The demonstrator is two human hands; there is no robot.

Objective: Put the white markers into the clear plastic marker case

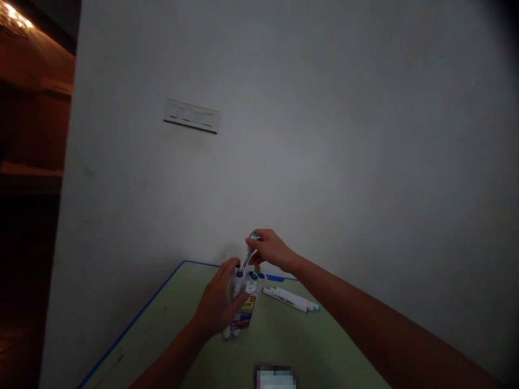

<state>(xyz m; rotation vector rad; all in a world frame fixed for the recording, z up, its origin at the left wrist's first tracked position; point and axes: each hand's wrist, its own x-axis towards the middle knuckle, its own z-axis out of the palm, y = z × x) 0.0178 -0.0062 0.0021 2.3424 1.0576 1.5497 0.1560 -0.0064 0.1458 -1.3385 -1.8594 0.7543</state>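
Note:
My left hand (217, 302) is wrapped round a clear pack of markers (244, 308) that stands tilted on the green table (170, 324). Coloured caps show at the pack's top. Above the pack's opening, my right hand (270, 248) pinches a white marker with a blue cap (248, 251), its lower end pointing into the pack.
Two or three white markers (290, 299) lie loose on the table just right of the pack. The table has a blue edge (133, 319) and stands against a pale wall with a white switch plate (192, 115). A blurred patch (275, 377) sits at the near edge.

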